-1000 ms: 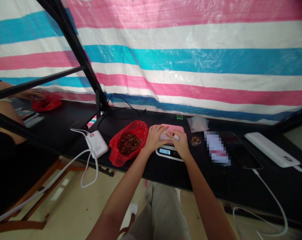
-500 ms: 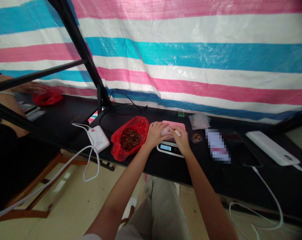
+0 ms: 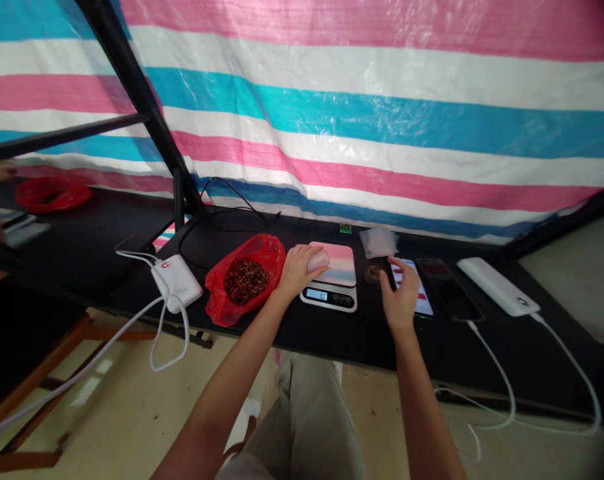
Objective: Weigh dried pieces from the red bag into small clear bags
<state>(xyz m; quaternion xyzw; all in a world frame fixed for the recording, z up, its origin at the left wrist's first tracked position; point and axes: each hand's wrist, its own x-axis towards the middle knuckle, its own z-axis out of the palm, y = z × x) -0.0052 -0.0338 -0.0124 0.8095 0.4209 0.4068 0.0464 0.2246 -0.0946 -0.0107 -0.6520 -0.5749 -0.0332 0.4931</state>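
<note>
My left hand [image 3: 298, 268] is closed around a small translucent plastic container [image 3: 319, 261], held at the left edge of the kitchen scale [image 3: 349, 299]. The scale has a pink, white and blue top and a lit display. My right hand [image 3: 403, 293] holds nothing, its thumb and fingers apart over a phone with a lit screen [image 3: 424, 305]. Close to its thumb stands a small clear cup [image 3: 372, 274] with something brown in it. Left of my left hand lies an open red plastic bag [image 3: 217, 300] of dark brown beans or nuts [image 3: 245, 280].
Clear plastic bags [image 3: 379, 243] and green batteries [image 3: 345, 229] lie toward the back. A dark phone [image 3: 449, 288] and white power bank [image 3: 498, 287] sit at right, both cabled. Another white power bank [image 3: 178, 283] is at left. Beyond the black frame [image 3: 132, 73], another person's arm shows.
My right hand has left the translucent container and moved right, over the lit phone. My left hand keeps the container, shifted slightly left, so the scale's top shows. The view has turned slightly right.
</note>
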